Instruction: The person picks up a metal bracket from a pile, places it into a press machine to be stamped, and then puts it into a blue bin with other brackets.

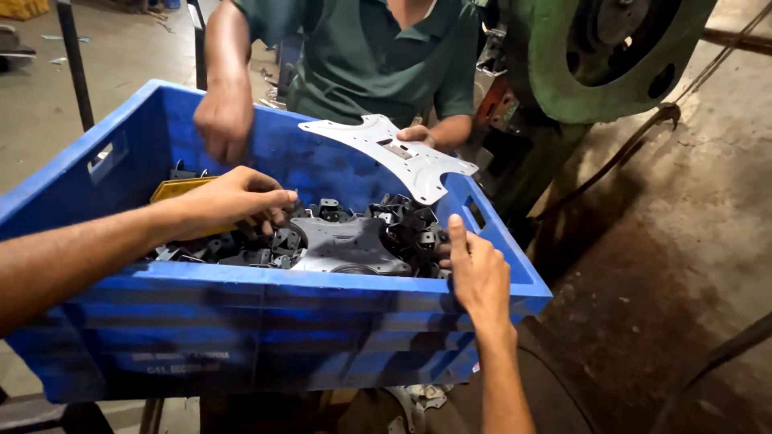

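Brackets [402, 229], small dark stamped pieces, lie heaped in the blue crate [265, 321], which fills the frame from 9 to 3 o'clock. At 12 o'clock a co-worker in a green shirt [378, 56] holds a flat grey plate [402, 157] over the far rim; a similar plate [346, 245] rests on the heap. Your left hand [233, 201] reaches into the pile at 10 o'clock, fingers curled; what they pinch cannot be told. Your right hand [478, 269] rests spread on the near rim at 4 o'clock. Sorting appears under way; next, secure one piece cleanly before lifting.
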